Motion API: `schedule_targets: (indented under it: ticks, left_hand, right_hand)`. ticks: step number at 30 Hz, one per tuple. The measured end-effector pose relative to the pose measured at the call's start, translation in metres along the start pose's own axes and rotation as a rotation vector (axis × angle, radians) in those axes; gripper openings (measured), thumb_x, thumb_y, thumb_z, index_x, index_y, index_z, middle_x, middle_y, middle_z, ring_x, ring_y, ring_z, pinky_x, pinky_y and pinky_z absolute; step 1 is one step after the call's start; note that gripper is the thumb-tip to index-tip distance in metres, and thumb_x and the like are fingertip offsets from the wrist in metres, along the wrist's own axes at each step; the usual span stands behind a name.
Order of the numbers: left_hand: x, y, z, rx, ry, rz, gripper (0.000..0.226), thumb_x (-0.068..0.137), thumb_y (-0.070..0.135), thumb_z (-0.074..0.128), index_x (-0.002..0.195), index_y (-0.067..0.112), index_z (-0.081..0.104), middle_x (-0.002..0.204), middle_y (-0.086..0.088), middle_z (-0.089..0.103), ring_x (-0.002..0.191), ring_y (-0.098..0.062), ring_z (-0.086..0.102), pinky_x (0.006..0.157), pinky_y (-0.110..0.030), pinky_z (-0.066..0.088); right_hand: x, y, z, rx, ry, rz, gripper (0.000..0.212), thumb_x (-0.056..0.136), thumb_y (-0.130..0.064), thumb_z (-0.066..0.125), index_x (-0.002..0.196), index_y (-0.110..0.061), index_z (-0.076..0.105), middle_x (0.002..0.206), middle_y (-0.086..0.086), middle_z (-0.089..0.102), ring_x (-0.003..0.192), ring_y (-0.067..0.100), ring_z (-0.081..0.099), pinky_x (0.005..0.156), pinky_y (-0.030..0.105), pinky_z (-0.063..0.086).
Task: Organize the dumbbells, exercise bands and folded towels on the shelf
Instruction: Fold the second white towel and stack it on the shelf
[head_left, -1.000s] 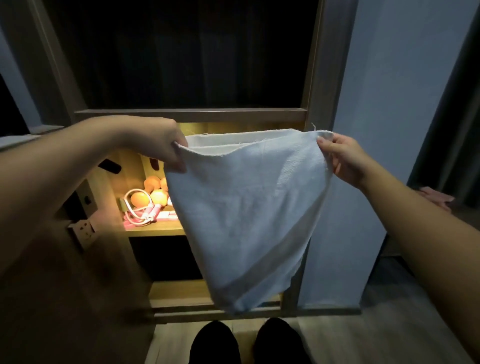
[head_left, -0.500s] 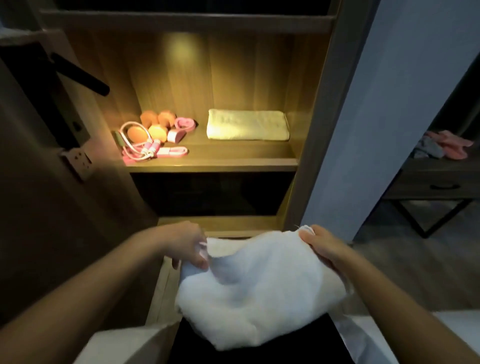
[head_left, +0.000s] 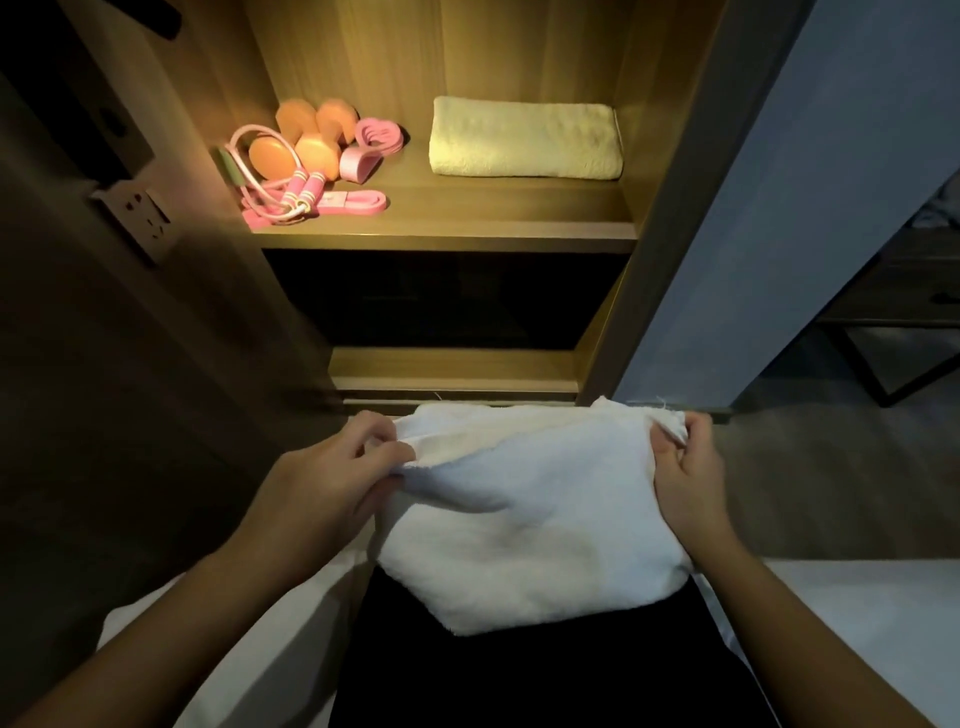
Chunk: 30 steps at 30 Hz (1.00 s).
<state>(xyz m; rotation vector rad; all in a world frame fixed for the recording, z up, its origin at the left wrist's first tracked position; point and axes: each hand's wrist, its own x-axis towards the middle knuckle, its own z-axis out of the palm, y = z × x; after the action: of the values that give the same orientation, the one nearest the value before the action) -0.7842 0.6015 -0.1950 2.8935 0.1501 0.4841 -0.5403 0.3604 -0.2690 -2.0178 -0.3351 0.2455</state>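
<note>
Both hands hold a white towel (head_left: 524, 525) low over the person's dark lap. The left hand (head_left: 332, 478) pinches its upper left edge between thumb and curled fingers; the right hand (head_left: 685, 478) grips the upper right corner, so the cloth sags between them. Up on the lit wooden shelf (head_left: 447, 234), a folded yellow towel (head_left: 524, 137) lies to the right, well apart from the orange dumbbells (head_left: 306, 137), pink exercise bands (head_left: 369, 148) and a pink jump rope (head_left: 291, 200) clustered at the left.
</note>
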Motion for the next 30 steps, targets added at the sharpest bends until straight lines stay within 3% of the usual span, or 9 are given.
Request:
schedule_targets:
  ticks: [5,8,11,15,20,22,24,26,30]
  left_hand:
    - [-0.017,0.008,-0.001,-0.049,-0.051,0.046,0.027,0.093,0.037,0.05,0.094,0.018,0.068,0.095,0.004,0.062,0.077,-0.007,0.059,0.059,-0.018,0.052]
    - [-0.022,0.01,-0.009,-0.224,-0.079,-0.147,0.037,0.099,0.05,0.039,0.099,0.026,0.067,0.086,0.011,0.066,0.074,0.0,0.06,0.062,-0.017,0.049]
    - [-0.01,0.016,-0.025,-0.204,-0.171,-0.264,0.023,0.094,0.043,0.049,0.107,0.033,0.067,0.083,0.012,0.07,0.07,-0.001,0.061,0.058,-0.016,0.046]
    - [0.017,0.023,-0.036,0.144,-0.377,-0.136,0.02,0.096,0.04,0.051,0.113,0.034,0.06,0.097,0.01,0.067,0.085,-0.012,0.063,0.055,-0.018,0.031]
    - [0.033,0.016,-0.027,0.281,-0.468,0.024,0.012,0.078,0.031,0.077,0.088,0.026,0.073,0.098,0.003,0.06,0.066,-0.011,0.058,0.044,-0.026,0.048]
    - [0.039,0.015,-0.021,0.268,-0.509,-0.003,0.009,0.083,0.028,0.072,0.091,0.024,0.073,0.112,0.001,0.059,0.071,-0.012,0.059,0.051,-0.026,0.051]
    - [0.044,0.01,-0.012,0.258,-0.55,-0.029,0.016,0.094,0.03,0.058,0.104,0.026,0.069,0.127,0.006,0.051,0.087,-0.013,0.059,0.068,-0.027,0.052]
    - [0.051,0.005,-0.009,0.25,-0.64,-0.052,0.02,0.097,0.033,0.05,0.11,0.028,0.065,0.123,0.009,0.051,0.093,-0.011,0.056,0.076,-0.026,0.05]
    - [0.061,0.001,-0.015,0.105,-0.736,-0.129,0.011,0.096,0.032,0.052,0.099,0.03,0.063,0.101,0.01,0.057,0.089,-0.006,0.054,0.077,-0.027,0.051]
  right_hand:
    - [-0.001,0.003,0.0,0.042,0.025,-0.031,0.013,0.1,-0.022,0.049,0.111,-0.018,0.046,0.093,-0.008,0.056,0.084,0.006,0.054,0.067,0.024,0.042]
    - [-0.004,0.006,-0.001,0.057,0.049,-0.075,0.012,0.099,-0.018,0.051,0.11,-0.016,0.046,0.092,-0.011,0.054,0.083,0.002,0.051,0.068,0.022,0.04]
    - [-0.006,0.009,-0.001,0.056,0.07,-0.124,0.011,0.099,-0.014,0.052,0.108,-0.015,0.045,0.09,-0.012,0.052,0.081,0.0,0.05,0.069,0.018,0.038]
    - [-0.007,0.007,-0.003,0.063,0.084,-0.157,0.011,0.099,-0.013,0.053,0.106,-0.015,0.044,0.09,-0.005,0.052,0.08,0.001,0.05,0.068,0.018,0.038]
    - [-0.006,0.01,-0.004,0.057,0.095,-0.15,0.011,0.099,-0.014,0.053,0.106,-0.015,0.045,0.095,-0.001,0.053,0.082,-0.001,0.049,0.069,0.019,0.038]
    - [-0.005,0.014,-0.003,0.053,0.094,-0.145,0.011,0.099,-0.017,0.053,0.106,-0.016,0.045,0.098,0.002,0.054,0.083,0.002,0.05,0.07,0.021,0.039]
    - [-0.004,0.016,-0.003,0.053,0.085,-0.144,0.011,0.099,-0.017,0.054,0.107,-0.017,0.045,0.1,0.003,0.054,0.084,0.008,0.051,0.072,0.022,0.04]
    - [-0.003,0.016,-0.003,0.063,0.079,-0.149,0.013,0.098,-0.02,0.055,0.107,-0.017,0.046,0.1,0.003,0.055,0.085,0.01,0.052,0.073,0.023,0.04]
    - [-0.003,0.01,-0.006,0.096,0.078,-0.163,0.02,0.093,-0.032,0.052,0.107,-0.018,0.046,0.093,-0.011,0.053,0.083,-0.004,0.051,0.072,0.02,0.04]
